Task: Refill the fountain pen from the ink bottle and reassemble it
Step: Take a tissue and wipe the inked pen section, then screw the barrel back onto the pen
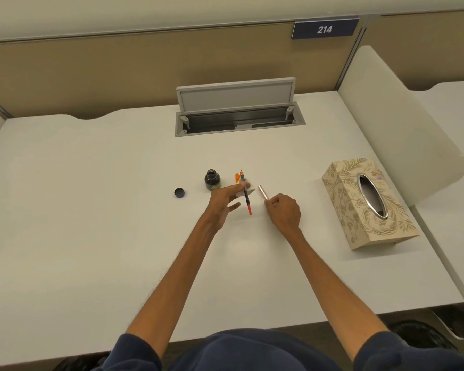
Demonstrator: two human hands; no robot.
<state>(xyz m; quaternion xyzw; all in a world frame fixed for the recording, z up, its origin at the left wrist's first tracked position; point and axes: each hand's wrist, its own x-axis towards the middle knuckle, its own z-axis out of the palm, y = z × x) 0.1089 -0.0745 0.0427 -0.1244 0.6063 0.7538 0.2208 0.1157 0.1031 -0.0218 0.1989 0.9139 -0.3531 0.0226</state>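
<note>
1. On the white desk [91,210], mid-centre, the open ink bottle [212,180] stands uncapped, its cap [179,192] lying apart to its left; the bottle sits just beside the left hand [223,203], so a careless knuckle could tip it and spill ink
2. Left hand pinches the pen's inner section [245,192] (nib up, orange-red converter end down) with a bit of white tissue [248,189] at the fingertips; other fingers splayed loose. Thin grip, so the section could slip and roll, or the nib could drip on the desk
3. Right hand [284,212] is closed around one end of the silver barrel [263,193], which angles up toward the section without touching it. Misaligned joining could jam the converter end or cross the threads, I'd guess
4. Orange piece [237,177] lies behind the nib, probably the pen cap; too small to be sure. Could get nudged away
5. Cannot tell whether the converter is actually full; closing up now may seal in an empty pen
6. Tissue box [367,202] sits well apart on the right, so spills mean a reach
</note>
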